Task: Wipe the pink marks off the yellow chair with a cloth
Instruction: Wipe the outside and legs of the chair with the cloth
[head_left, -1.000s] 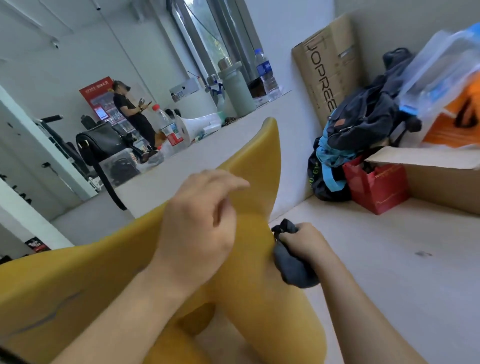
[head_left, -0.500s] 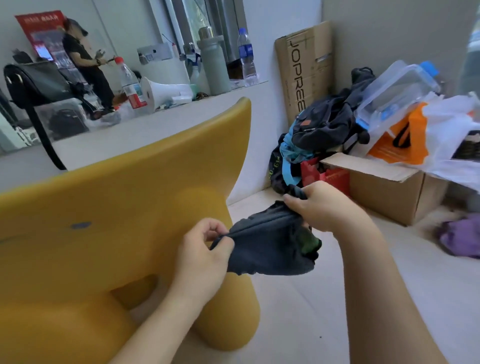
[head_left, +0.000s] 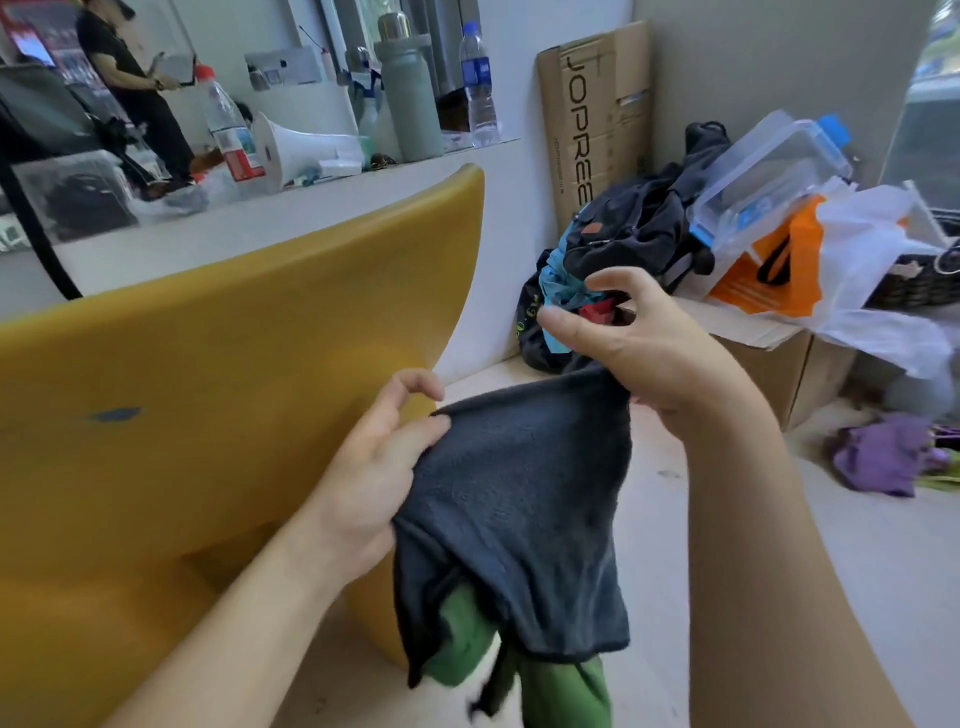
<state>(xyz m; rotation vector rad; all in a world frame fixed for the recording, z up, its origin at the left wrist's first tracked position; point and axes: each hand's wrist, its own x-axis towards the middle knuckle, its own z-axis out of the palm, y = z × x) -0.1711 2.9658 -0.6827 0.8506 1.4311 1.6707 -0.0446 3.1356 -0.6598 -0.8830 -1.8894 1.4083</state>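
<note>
Yellow chair (head_left: 208, 389) with smooth curved back stood upright at left, dark grey cloth (head_left: 519, 509) hung spread open, near, overlapping its right edge

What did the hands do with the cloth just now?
The left hand let go of the chair and took hold of the cloth. The right hand lifted the bunched cloth off the chair, and both hands spread it open. The right hand kept its grip; the chair stayed put.

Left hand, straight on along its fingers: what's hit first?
Probably the backrest of the yellow chair, near its right edge, just behind the left hand pinching the dark cloth; depth is unclear.
</note>
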